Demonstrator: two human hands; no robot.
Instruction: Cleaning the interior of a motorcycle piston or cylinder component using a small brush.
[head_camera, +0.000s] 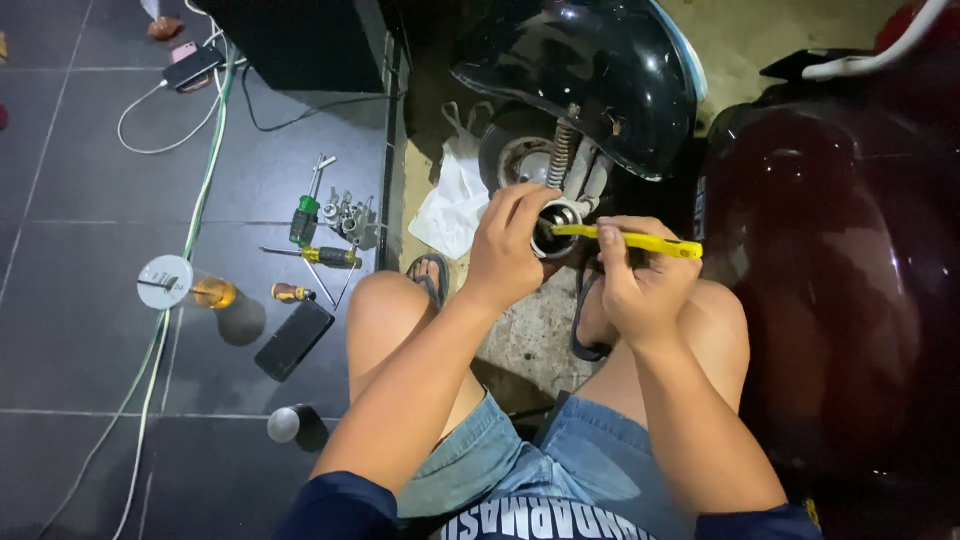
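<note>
Left hand cups metal cylinder; right hand angles yellow tool inside.

Yellow tool tip hidden inside metal cup, left hand covering cup's side

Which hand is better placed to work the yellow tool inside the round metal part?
Right. The right hand already holds the yellow-handled tool, its tip at the mouth of the round silver metal part. The left hand is wrapped around that part, steadying it.
</note>
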